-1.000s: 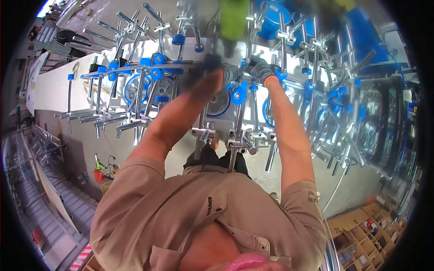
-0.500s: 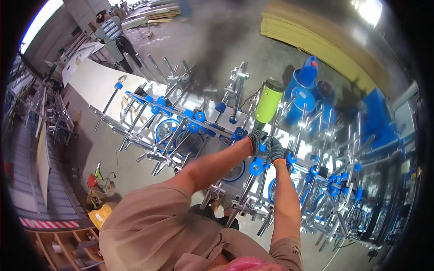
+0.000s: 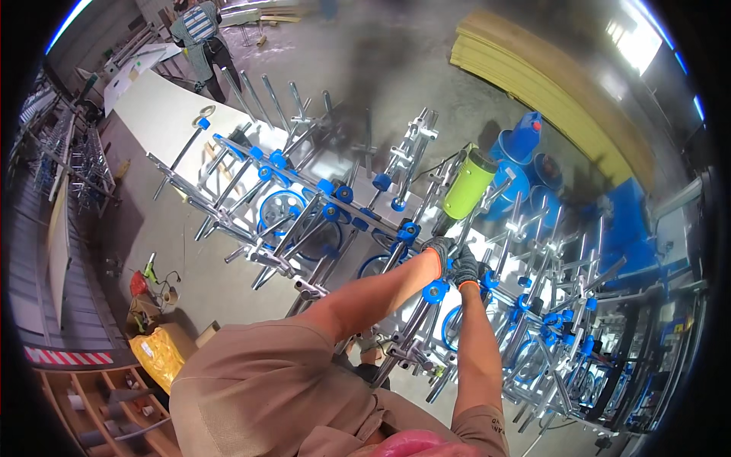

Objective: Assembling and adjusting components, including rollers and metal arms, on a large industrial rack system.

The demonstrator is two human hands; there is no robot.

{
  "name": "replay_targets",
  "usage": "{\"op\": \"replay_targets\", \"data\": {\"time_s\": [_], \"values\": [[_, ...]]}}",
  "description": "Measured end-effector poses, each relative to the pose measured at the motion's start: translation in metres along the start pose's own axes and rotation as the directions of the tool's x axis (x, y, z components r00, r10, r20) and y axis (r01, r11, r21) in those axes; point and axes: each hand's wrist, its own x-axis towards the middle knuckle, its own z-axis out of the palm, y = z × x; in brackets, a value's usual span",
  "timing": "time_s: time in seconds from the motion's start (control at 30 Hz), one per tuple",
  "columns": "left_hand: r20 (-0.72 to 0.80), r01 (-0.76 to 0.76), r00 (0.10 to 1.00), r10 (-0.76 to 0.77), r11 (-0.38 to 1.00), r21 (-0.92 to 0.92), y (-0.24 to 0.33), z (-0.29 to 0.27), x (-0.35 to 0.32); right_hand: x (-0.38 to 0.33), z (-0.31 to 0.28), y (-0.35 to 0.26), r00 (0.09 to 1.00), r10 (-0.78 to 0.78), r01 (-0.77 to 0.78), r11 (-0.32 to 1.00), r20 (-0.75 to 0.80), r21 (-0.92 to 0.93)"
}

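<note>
Your gloved left hand (image 3: 439, 247) and right hand (image 3: 465, 268) sit together, clamped on a stiff, likely heavy steel tube (image 3: 415, 316) of the rack; its smooth metal may be slippery, so grip beside the blue clamp (image 3: 435, 291).

A single head-worn fisheye view looks steeply down over the person's own shoulders and both outstretched forearms onto a metal tube rack (image 3: 327, 206) with blue fittings, close below. The concrete floor (image 3: 396, 61) lies farther off, and straight edges bend toward the dark rim.
</note>
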Motion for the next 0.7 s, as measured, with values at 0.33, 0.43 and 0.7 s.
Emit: {"op": "replay_targets", "data": {"time_s": [0.33, 0.43, 0.7], "values": [[0.514, -0.281, 0.644, 0.568, -0.449, 0.848, -0.001, -0.017, -0.041, -0.052, -0.041, -0.122, 0.988, 0.153, -0.14, 0.932, 0.013, -0.336], [0.578, -0.241, 0.643, 0.504, -0.583, 0.776, 0.011, -0.007, -0.053, -0.071, -0.053, -0.15, 0.994, 0.096, -0.104, 0.947, -0.043, -0.304], [0.644, -0.245, 0.618, 0.451, -0.668, 0.702, 0.013, -0.01, -0.049, -0.064, -0.057, -0.147, 0.995, 0.099, -0.093, 0.929, 0.0, -0.357]]}}
